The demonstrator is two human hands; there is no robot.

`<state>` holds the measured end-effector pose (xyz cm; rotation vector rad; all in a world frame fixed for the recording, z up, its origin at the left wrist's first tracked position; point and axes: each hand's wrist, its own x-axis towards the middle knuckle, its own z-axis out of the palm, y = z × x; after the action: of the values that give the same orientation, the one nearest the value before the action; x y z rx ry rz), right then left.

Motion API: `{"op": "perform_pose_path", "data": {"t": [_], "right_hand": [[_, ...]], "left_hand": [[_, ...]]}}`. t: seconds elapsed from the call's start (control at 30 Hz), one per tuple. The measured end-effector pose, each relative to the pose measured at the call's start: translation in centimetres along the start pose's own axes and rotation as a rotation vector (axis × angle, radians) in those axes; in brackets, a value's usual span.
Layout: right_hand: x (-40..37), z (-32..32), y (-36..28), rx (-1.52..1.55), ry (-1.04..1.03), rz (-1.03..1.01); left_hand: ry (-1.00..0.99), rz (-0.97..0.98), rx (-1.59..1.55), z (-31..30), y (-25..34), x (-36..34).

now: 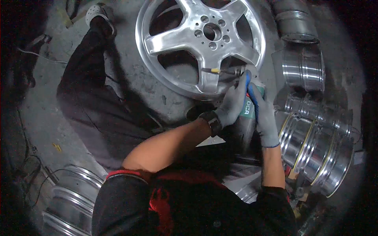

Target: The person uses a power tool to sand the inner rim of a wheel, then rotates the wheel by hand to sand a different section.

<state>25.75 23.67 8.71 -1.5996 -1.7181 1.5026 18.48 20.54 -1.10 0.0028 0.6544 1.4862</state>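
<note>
The spoked wheel (pixel 165 41) lies face up over the grey floor (pixel 37 114), directly ahead of the seated or crouching person; its upper edge runs out of view. The metal is bright and bare, with round holes set about an open centre. Both hands are gloved in grey with blue areas and hold one power tool (pixel 247 110), located at the lower right edge of the wheel, its body pointing back toward the person. The body bears a green label with the letters "OCA". The left hand (pixel 232 100) is closed around the forward part from the left side, its fingers bent against the casing. The right hand (pixel 265 114) is closed on the opposite side, slightly further back, with its fingers curled over the body; the tool fills both grips. A narrow attachment (pixel 214 71), part yellow and part dark, projects left from the tool head and overlies the lowest spoke; contact with the metal cannot be determined. A dark wristband (pixel 212 122) is worn on the left wrist. At the left, a trouser leg (pixel 86 90) extends to a light perforated shoe (pixel 96 13). Several rims (pixel 301 69) are lined up along the right, the nearest one (pixel 311 141) showing yellow bands. Further rims (pixel 75 196) lie at the lower left, partly in shadow.
</note>
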Motion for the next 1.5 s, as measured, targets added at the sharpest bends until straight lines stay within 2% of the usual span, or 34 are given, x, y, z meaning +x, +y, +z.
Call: {"op": "perform_pose_path", "data": {"t": [0.13,0.27,0.33,0.37,0.43,0.57,0.63,0.87,0.93,1.03,1.17,1.23,1.37,1.43,1.47,1.5], "right_hand": [[-1.1,-1.7,1.6,0.032,-0.026,0.06],[-2.1,-2.6,2.4,-0.082,-0.038,0.119],[-2.2,-2.6,2.9,-0.031,-0.017,0.129],[-2.0,-2.7,3.7,-0.026,-0.016,0.129],[-1.6,-3.0,6.2,-0.13,-0.006,-0.193],[-1.9,-2.9,6.9,-0.271,0.001,-0.278],[-3.0,-2.2,5.0,0.029,0.024,0.147],[-4.3,-1.8,5.4,0.17,0.054,0.116],[-3.9,-2.2,6.8,0.157,0.029,0.152],[-3.9,-2.1,7.8,0.267,-0.01,0.171],[-4.7,-3.1,8.5,0.307,0.013,0.196],[-5.4,-3.3,7.0,0.205,0.066,0.165],[-5.8,-3.3,6.7,0.315,0.089,0.174],[-5.5,-3.3,7.5,0.387,0.061,0.168],[-4.9,-3.3,8.6,0.392,0.059,0.169],[-4.1,-3.3,10.2,0.419,-0.028,0.145]], "left_hand": [[0.123,-0.019,0.108,0.3,-2.6,-0.6],[0.072,0.0,0.032,0.5,-3.6,-2.7],[0.041,0.171,0.197,0.2,-3.4,-2.3],[0.041,0.17,0.203,0.0,-3.2,-2.0],[-0.012,0.079,0.228,0.1,-1.8,-2.0],[-0.028,-0.009,0.318,-1.5,-4.0,-1.5],[-0.045,0.017,0.233,-2.0,-6.4,-1.2],[-0.034,0.135,0.482,-2.7,-7.6,-1.9],[-0.024,-0.106,0.207,-1.7,-5.8,-3.0],[-0.112,-0.081,0.175,-1.1,-4.6,-4.3],[-0.027,-0.09,0.187,-2.0,-8.9,-2.3],[0.004,0.052,0.259,-1.9,-10.5,-1.3],[-0.072,-0.078,0.247,-1.9,-11.0,-1.0],[-0.028,0.05,0.376,-2.7,-12.1,-0.4],[-0.026,0.05,0.381,-3.3,-12.6,-0.2],[-0.019,0.026,0.335,-3.3,-11.8,-0.5]]}}
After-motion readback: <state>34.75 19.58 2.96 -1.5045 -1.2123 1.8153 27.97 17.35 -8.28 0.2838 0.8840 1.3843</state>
